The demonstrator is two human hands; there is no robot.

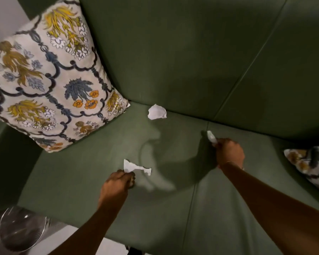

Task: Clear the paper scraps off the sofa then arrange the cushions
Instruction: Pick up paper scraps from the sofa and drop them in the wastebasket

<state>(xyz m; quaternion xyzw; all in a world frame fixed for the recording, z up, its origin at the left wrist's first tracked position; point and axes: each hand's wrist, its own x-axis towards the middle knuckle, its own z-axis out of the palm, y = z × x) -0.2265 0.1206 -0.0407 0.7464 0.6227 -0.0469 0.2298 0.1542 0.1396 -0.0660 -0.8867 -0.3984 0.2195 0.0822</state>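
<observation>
Green sofa (173, 208) seen from above. A torn scrap (136, 166) on the near seat is pinched at its left end by the left hand (118, 183). A second scrap (211, 137) is pinched by the curled right hand (229, 153), just above the seat near the seam. A third scrap (157, 112) lies loose at the far edge of the seat, by the backrest. A patterned cushion (50, 80) is propped in the left corner; another cushion (309, 164) is partly seen at the right edge. A glass object (20, 230) stands at near left.

No readable text or labels.
</observation>
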